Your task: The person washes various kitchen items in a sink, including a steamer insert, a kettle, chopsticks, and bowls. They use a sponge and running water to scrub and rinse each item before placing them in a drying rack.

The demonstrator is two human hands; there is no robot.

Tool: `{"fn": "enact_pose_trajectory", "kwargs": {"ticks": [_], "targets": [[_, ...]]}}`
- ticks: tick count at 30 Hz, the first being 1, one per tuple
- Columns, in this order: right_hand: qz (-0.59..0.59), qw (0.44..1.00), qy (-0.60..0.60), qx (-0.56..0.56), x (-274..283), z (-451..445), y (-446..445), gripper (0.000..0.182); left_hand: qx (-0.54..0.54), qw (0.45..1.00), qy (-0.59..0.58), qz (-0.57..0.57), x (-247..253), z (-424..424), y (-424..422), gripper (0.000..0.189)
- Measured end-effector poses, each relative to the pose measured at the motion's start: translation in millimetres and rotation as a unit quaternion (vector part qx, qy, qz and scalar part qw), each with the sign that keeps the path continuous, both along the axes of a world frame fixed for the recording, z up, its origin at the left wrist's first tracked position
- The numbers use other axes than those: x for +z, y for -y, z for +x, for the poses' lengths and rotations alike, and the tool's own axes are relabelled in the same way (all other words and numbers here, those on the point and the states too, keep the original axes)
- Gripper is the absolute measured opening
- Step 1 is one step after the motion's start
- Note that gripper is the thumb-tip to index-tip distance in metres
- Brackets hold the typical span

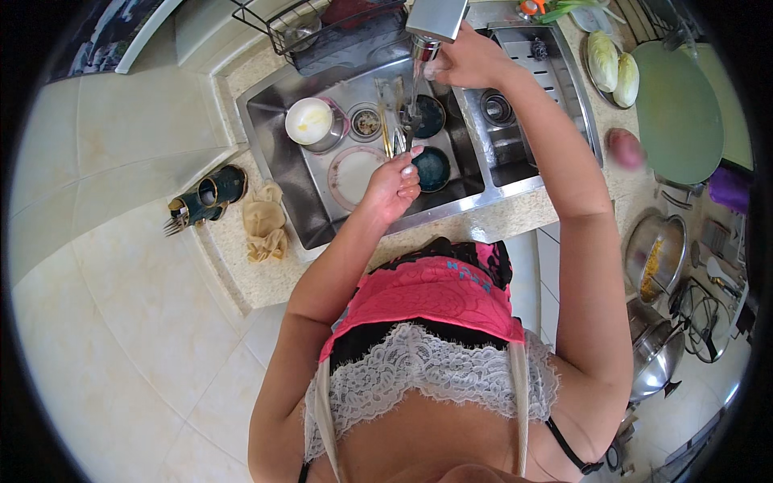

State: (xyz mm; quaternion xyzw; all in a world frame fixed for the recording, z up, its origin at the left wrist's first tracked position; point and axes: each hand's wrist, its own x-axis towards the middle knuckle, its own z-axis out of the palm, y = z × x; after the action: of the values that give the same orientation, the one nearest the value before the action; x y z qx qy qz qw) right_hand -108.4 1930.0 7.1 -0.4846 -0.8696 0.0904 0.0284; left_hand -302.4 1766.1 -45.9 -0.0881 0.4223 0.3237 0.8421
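Note:
My left hand (395, 184) is closed around the handle of a metal fork (412, 121), tines pointing away from me. Water runs from the faucet (436, 21) onto the fork over the large stainless steel sink basin (314, 223). My right hand (468, 60) is beside the faucet, its fingers partly hidden, so its grip is unclear. Below lie a pale plate with a patterned rim (356, 175), two dark teal dishes (432, 169) and more cutlery (388, 127). A white bowl with yellow residue (308, 121) sits over a metal vessel near the drain strainer (366, 122), which holds food scraps.
Left on the counter are crumpled beige gloves (264, 220) and dark green cutlery holders (222, 184). A black dish rack (356, 36) stands behind the basin. Rightward are a smaller basin (513, 160), napa cabbages (604, 63), a reddish root vegetable (626, 148) and a green board (679, 115).

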Motion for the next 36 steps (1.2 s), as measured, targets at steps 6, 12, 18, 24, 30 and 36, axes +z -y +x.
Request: {"fn": "enact_pose_trajectory", "kwargs": {"ticks": [6, 12, 18, 24, 30, 36], "targets": [[0.002, 0.992, 0.103, 0.067, 8.3, -4.6, -1.3, 0.071, -0.011, 1.000, -0.009, -0.010, -22.6, 4.3, -9.3, 0.023], [0.060, 0.977, 0.179, 0.098, 5.4, -6.9, -0.6, 0.062, -0.028, 0.998, -0.053, 0.003, -37.5, 7.7, -19.5, 0.023], [0.159, 0.955, 0.185, 0.170, 17.9, 12.0, -2.3, 0.021, -0.041, 0.995, -0.082, 0.023, -25.6, -16.0, -4.7, 0.025], [-0.116, 0.927, -0.326, -0.145, -69.4, -7.5, 93.7, 0.069, -0.010, 0.990, -0.116, 0.074, -26.0, -35.8, 14.9, 0.030], [-0.509, 0.277, -0.755, -0.308, -110.2, -88.1, 136.8, 0.034, 0.012, 0.980, -0.169, 0.108, -20.6, -22.1, 27.7, 0.021], [-0.454, 0.346, -0.702, -0.426, -120.7, -119.9, 125.0, 0.023, -0.003, 0.972, -0.203, 0.118, -28.3, -28.0, 32.6, 0.019]]}}
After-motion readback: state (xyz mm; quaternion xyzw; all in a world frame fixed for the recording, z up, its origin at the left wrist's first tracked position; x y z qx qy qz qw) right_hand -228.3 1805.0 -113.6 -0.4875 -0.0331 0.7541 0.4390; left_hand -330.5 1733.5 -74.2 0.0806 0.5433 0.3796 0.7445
